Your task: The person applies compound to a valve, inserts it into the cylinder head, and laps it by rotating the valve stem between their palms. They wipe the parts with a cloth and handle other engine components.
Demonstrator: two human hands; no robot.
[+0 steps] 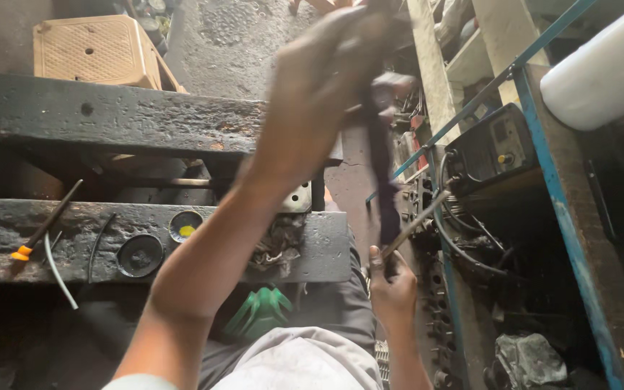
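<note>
Head view: at the far left a tan plastic stool (99,50) was seen on the concrete floor, beyond a grimy black workbench (110,115) built of two heavy beams. On the near beam an orange-handled screwdriver (41,231) had been laid aslant, beside a loose white wire (59,271), a round black cap (139,255) and a small tin with a yellow blob (185,225), all kept within reach. Further right, a crumpled rag (277,245) was draped over the beam's edge. The left hand (319,87) was raised and blurred, closed around the top of a dark strip of cloth (383,166), which was pulled taut, apparently so it could be drawn along the tool. The right hand (393,289) was held low and near, clamped on a thin metal rod (417,224) and the strip's lower end. At the right, a blue metal rack (557,195) carried a welding machine (489,148) and black cables (464,249).
</note>
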